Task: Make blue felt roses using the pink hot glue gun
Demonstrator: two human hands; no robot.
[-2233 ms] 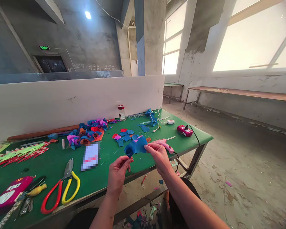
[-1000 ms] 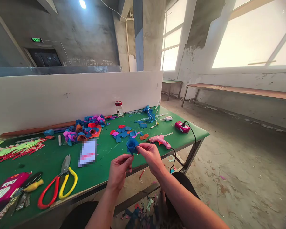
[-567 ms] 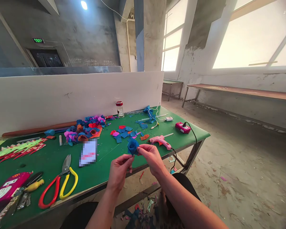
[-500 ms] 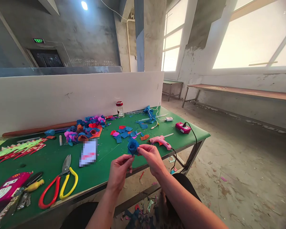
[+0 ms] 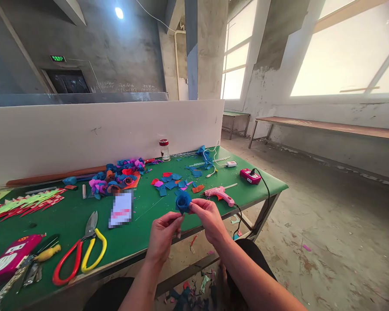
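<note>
A small blue foam rose (image 5: 183, 201) is held up over the front edge of the green table (image 5: 142, 233). My left hand (image 5: 164, 237) pinches it from below, at its base. My right hand (image 5: 207, 216) grips its right side with fingers pressed onto the outer petal. Both hands are closed on the flower. A pink glue gun (image 5: 220, 195) lies on the table just beyond my right hand. Loose blue, red and pink foam petals (image 5: 170, 183) are scattered behind the flower.
A heap of finished foam flowers (image 5: 116, 179) lies at mid-table. Red-and-yellow-handled shears (image 5: 84, 255) lie front left beside a pink power strip (image 5: 6, 263). A small jar (image 5: 164, 150), a white charger (image 5: 231, 164) and a pink box (image 5: 250, 176) stand further back. A white partition (image 5: 100, 129) backs the table.
An open blue petal held out by my right hand has been wrapped onto the flower, which is now a tighter rose. Both hands stay pinched on it in nearly the same place.
</note>
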